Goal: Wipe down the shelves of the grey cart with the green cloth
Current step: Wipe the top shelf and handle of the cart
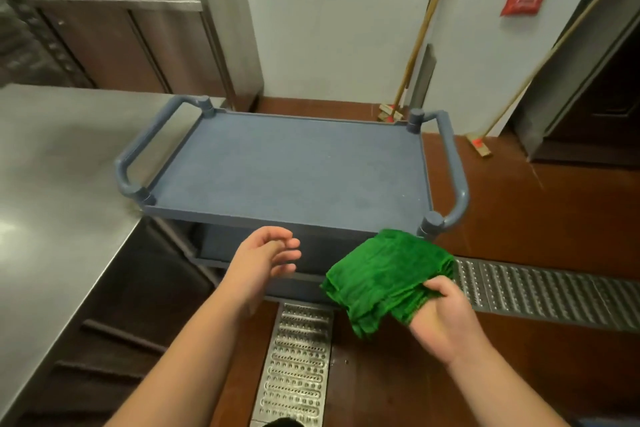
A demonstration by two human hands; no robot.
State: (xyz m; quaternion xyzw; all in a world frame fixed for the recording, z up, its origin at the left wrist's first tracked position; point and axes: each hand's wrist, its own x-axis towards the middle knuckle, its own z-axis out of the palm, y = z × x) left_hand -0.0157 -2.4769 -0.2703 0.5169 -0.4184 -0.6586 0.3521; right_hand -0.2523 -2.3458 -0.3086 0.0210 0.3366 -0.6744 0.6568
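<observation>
Cloth in hand, cart in front of me, nothing wiped yet.

My right hand (446,319) pinches the folded green cloth (384,277) by its near edge, thumb on top, holding it in the air just short of the grey cart (287,166), ready for the top shelf, I reckon. My left hand (263,260) hangs free beside it, fingers loosely spread, touching nothing.

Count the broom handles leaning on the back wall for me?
2. One broom leans by the vent behind the cart; the other broom slants at the right. More may be out of view.
</observation>
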